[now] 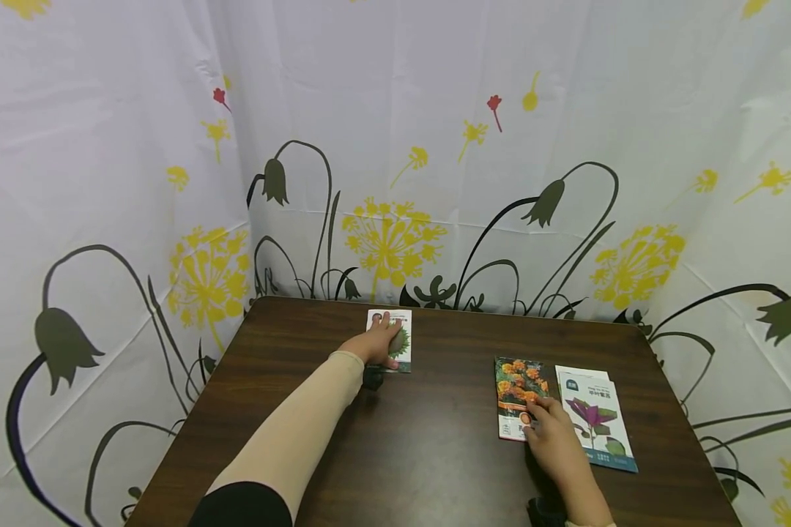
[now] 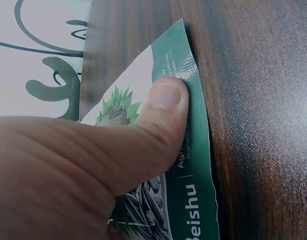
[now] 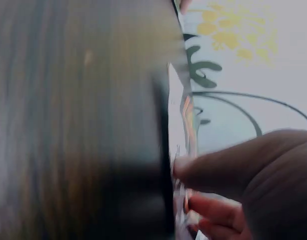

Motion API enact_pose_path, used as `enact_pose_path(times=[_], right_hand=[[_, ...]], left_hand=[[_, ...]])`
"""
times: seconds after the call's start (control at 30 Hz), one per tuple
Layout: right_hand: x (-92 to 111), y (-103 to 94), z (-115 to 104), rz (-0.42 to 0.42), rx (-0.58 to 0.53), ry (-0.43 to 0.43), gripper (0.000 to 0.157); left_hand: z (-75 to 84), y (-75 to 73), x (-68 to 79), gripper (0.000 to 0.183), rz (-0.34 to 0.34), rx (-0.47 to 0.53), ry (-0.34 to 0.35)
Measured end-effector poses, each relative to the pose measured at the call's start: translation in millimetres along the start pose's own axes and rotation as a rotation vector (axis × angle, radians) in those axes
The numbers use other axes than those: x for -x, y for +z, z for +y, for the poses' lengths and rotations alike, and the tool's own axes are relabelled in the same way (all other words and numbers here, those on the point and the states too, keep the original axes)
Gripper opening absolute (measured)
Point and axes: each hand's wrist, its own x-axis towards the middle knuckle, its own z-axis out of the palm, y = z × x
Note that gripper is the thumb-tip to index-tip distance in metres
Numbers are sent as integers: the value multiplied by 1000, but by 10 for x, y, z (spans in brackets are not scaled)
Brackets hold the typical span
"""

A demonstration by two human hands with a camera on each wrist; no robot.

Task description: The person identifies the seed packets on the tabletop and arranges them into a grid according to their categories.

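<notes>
My left hand (image 1: pixel 371 345) rests on a sunflower seed packet (image 1: pixel 405 357) near the table's far edge, fingers spread across it. Up close in the left wrist view, the thumb (image 2: pixel 166 97) presses the green end of that packet, over a picture of striped seeds. At the right, my right hand (image 1: pixel 555 441) pinches the lower right edge of a seed packet with orange flowers (image 1: pixel 517 380). The right wrist view is blurred; it shows the thumb (image 3: pixel 193 167) at this packet's edge, other fingers behind. Part of each packet is hidden by the hand.
Right of the orange-flower packet lies a white seed packet with a purple flower (image 1: pixel 596 406), overlapping another white packet (image 1: pixel 589 372). The dark wooden table (image 1: pixel 395 454) meets a white curtain (image 1: pixel 422 110) printed with flowers at its back edge.
</notes>
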Motion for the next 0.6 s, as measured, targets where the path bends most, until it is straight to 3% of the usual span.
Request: enact_pose_path(times=[0.13, 0.4, 0.6], right_hand=[[-7, -1, -47, -31, 0, -5, 46], [-105, -44, -143, -145, 112, -18, 68], [-240, 13, -173, -174, 161, -21, 65]], left_hand=[[14, -1, -9, 111, 1, -12, 0], [-15, 30, -22, 112, 0, 13, 12], [-45, 49, -45, 113, 29, 2, 20]])
